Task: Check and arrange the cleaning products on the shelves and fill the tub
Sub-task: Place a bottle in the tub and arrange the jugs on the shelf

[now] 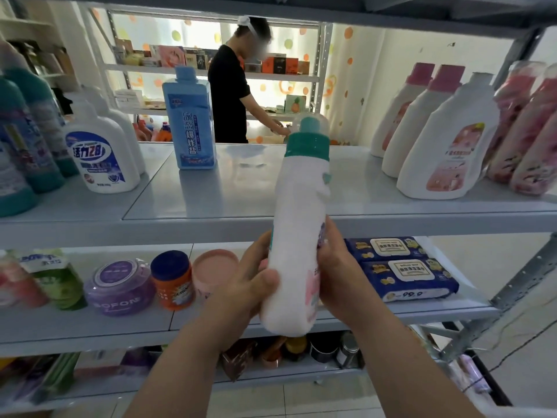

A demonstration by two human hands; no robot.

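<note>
a tall white bottle [297, 236] with a teal cap under a clear cover is held up in front of the shelving, leaning a little to the right. its cap is seen against the upper shelf [241, 203] and its base over the front edge of the middle shelf [90, 327]; it is not set down on either. its lower half is gripped by both hands. the left hand [250, 285] is wrapped round it from the left, with the thumb laid across the front. the right hand [340, 273] is curled round the right side, and its fingertips are hidden behind the bottle. both grips are closed snugly on the bottle.

on the upper shelf a blue bottle [190, 122] is stood alone near the back, to the left of the held bottle. further left a white jug with a blue label [99, 158] and teal bottles [30, 131] are lined up. at the right, white jugs with pink caps [446, 140] are stood in a row, with pink-filled bottles [527, 131] just beside them.

on the middle shelf a purple tub [119, 286], an orange jar with a blue lid [172, 280] and a pink-lidded tub [214, 268] are set side by side to the left of the hands. two blue packs of wipes [404, 267] are laid flat to the right.

a person in a black top [229, 92] is seen beyond the shelving, bent over another rack.
</note>
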